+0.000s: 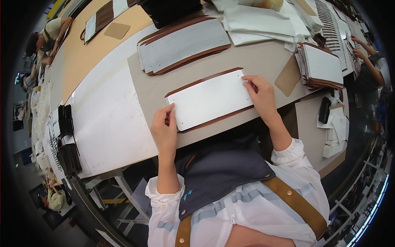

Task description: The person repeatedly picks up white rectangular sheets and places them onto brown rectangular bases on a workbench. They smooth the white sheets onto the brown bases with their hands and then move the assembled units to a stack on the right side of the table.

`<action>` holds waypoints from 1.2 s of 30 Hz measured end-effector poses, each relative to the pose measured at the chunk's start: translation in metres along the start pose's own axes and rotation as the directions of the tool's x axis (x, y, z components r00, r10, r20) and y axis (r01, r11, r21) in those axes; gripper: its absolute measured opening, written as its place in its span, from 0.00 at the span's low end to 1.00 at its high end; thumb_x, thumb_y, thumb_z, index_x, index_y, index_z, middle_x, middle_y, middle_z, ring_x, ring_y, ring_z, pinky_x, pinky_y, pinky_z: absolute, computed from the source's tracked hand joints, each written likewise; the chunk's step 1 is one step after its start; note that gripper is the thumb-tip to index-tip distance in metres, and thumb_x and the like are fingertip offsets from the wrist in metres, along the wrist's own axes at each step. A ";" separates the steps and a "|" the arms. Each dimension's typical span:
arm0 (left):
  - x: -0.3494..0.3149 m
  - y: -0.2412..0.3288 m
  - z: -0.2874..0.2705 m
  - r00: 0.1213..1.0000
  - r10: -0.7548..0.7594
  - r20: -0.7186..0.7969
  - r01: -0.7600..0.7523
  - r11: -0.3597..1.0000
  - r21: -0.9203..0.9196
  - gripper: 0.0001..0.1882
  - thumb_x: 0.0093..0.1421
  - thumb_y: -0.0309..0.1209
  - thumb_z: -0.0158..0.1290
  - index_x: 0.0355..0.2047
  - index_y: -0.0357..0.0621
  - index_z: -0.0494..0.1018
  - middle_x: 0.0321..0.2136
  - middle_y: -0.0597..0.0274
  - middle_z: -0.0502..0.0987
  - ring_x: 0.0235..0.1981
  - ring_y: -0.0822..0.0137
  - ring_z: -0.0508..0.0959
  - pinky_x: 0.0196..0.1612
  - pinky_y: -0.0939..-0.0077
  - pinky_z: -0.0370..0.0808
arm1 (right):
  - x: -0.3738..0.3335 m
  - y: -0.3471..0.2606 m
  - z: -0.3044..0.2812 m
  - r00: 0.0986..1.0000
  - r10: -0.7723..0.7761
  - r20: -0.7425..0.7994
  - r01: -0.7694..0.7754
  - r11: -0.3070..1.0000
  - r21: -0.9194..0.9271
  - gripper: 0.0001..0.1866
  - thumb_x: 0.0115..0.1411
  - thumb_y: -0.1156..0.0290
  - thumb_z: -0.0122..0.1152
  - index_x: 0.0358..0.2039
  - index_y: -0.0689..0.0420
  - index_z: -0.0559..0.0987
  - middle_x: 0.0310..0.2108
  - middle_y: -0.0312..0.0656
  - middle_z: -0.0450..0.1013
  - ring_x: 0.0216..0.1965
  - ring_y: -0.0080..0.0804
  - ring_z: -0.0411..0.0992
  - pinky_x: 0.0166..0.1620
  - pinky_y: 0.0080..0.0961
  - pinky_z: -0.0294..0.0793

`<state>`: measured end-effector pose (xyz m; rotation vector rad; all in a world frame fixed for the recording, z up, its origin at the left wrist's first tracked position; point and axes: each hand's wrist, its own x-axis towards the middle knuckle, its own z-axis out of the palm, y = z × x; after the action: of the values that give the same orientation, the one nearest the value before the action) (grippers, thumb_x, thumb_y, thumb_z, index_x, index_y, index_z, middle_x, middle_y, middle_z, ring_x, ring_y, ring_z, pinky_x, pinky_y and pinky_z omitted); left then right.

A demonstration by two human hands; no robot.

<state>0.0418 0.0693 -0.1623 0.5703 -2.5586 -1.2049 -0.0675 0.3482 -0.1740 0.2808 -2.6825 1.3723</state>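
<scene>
A white rectangular panel (212, 101) with small holes near its corners lies over a brown leather-like piece (205, 77), whose edges show along both long sides. At the panel's left end, my left hand (164, 126) pinches the edge between thumb and fingers. My right hand (262, 98) grips the upper right corner in the same way. Both lie over the grey-beige board (152, 92) on the table. Just beyond is a stack of similar grey-white panels with brown pieces (185, 47).
White sheets (259, 22) pile up at the back, beside a black bag-like item (170, 12). To the right stand another panel stack (323, 66) and a tan card (288, 76). Black folded pieces (68, 144) lie at the left table edge. Other people work at both sides.
</scene>
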 end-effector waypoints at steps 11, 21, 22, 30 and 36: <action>-0.002 -0.003 0.003 1.000 0.014 -0.012 -0.015 1.000 -0.009 0.10 0.65 0.24 0.57 0.45 0.40 0.82 0.30 0.63 0.76 0.27 0.73 0.73 0.32 0.78 0.71 | 0.000 -0.004 -0.001 1.000 -0.027 0.007 0.027 0.998 -0.059 0.08 0.60 0.79 0.64 0.41 0.62 0.83 0.31 0.46 0.77 0.27 0.38 0.73 0.34 0.32 0.72; -0.002 -0.001 0.001 1.000 0.012 -0.005 -0.012 1.000 0.026 0.10 0.66 0.25 0.57 0.45 0.40 0.83 0.30 0.65 0.77 0.28 0.76 0.72 0.33 0.80 0.71 | 0.000 -0.001 0.000 0.999 -0.052 0.016 0.053 0.996 -0.069 0.08 0.60 0.79 0.63 0.40 0.63 0.83 0.30 0.48 0.75 0.28 0.42 0.73 0.35 0.34 0.73; -0.002 -0.001 0.001 1.000 0.001 0.001 -0.001 1.000 0.031 0.10 0.66 0.26 0.57 0.45 0.40 0.83 0.30 0.66 0.77 0.28 0.77 0.72 0.34 0.81 0.72 | 0.000 -0.002 0.000 0.999 -0.047 0.017 0.048 0.996 -0.071 0.08 0.60 0.79 0.63 0.40 0.63 0.82 0.30 0.48 0.76 0.29 0.42 0.74 0.35 0.34 0.73; 0.000 0.001 0.000 1.000 0.030 0.006 -0.030 0.999 0.031 0.09 0.65 0.25 0.57 0.44 0.39 0.82 0.29 0.64 0.76 0.27 0.74 0.72 0.32 0.78 0.71 | 0.005 -0.001 -0.004 0.995 -0.055 0.081 0.062 0.994 -0.088 0.07 0.60 0.78 0.62 0.40 0.62 0.81 0.32 0.48 0.76 0.33 0.48 0.75 0.40 0.38 0.74; 0.005 -0.008 -0.003 0.991 0.118 0.064 -0.125 0.985 0.115 0.08 0.63 0.24 0.58 0.43 0.39 0.80 0.29 0.60 0.76 0.27 0.68 0.74 0.32 0.73 0.73 | 0.009 -0.003 -0.014 0.977 -0.117 0.176 0.154 0.965 -0.213 0.08 0.58 0.77 0.64 0.39 0.61 0.82 0.31 0.47 0.76 0.37 0.47 0.75 0.41 0.39 0.74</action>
<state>0.0405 0.0610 -0.1661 0.4019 -2.6836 -1.0490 -0.0759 0.3568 -0.1623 0.5636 -2.8543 1.0366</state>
